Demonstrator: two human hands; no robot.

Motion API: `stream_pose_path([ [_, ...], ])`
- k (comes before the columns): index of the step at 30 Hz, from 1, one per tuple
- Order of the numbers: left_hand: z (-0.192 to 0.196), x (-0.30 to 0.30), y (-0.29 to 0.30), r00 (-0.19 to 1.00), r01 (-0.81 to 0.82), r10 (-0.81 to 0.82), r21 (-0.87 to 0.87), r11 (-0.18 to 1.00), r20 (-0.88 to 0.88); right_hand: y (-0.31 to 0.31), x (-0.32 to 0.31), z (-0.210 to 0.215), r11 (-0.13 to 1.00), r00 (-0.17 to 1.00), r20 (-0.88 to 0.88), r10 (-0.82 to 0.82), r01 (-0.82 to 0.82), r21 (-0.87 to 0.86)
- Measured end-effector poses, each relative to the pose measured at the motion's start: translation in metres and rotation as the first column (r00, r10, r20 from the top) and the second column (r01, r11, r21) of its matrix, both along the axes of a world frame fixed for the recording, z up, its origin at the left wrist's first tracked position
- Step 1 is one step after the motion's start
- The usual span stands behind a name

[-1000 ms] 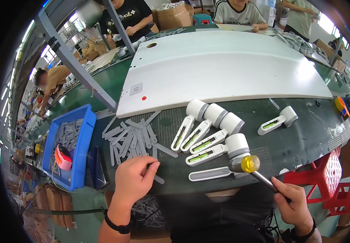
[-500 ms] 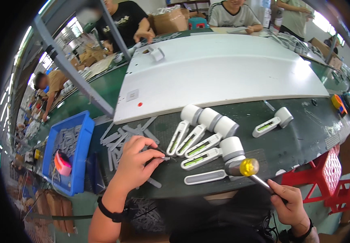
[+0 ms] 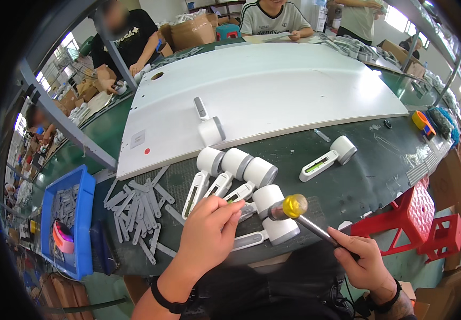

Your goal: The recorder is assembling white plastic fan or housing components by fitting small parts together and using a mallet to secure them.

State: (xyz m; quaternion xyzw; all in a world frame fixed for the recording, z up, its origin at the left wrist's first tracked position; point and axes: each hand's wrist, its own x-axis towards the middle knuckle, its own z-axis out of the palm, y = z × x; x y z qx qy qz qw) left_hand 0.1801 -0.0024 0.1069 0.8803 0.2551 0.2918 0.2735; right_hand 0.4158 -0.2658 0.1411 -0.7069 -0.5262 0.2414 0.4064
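Note:
My left hand (image 3: 209, 234) hovers over a row of white handheld devices (image 3: 235, 165) with round heads on the dark green bench (image 3: 358, 186). Its fingertips are pinched on a small grey strip, mostly hidden, at the slot of one device (image 3: 239, 192). My right hand (image 3: 364, 261) grips the metal handle of a small mallet with a yellow head (image 3: 294, 205), which rests by the nearest device (image 3: 277, 216). To the left of my left hand lies a loose pile of grey plastic strips (image 3: 139, 213).
A large white curved panel (image 3: 273, 80) lies beyond the row, with one device (image 3: 209, 127) on it. Another device (image 3: 327, 159) lies to the right. A blue bin (image 3: 83, 186) of strips sits left, red stools (image 3: 417, 213) right. Other people work across the bench.
My left hand has moved right from the grey strip pile to the white devices, fingers now pinched. The mallet and my right hand have barely moved. The view has tilted down.

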Motion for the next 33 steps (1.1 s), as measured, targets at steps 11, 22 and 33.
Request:
stream_pose_path([
  [11,-0.001,0.004,-0.012,0.992,-0.123,0.123,0.005,0.992,0.040,0.031,-0.006,0.009,0.999,0.998,-0.061,-0.028,0.026,-0.035],
  [22,-0.001,-0.007,0.014,0.998,-0.062,0.061,-0.030,0.998,-0.020,0.066,-0.008,0.042,0.997,0.991,0.117,0.066,-0.068,0.019],
  [33,0.000,-0.010,0.021,0.999,-0.022,0.022,0.000,1.000,-0.030,0.068,-0.007,0.047,0.997,0.975,0.218,0.048,-0.061,0.052],
])
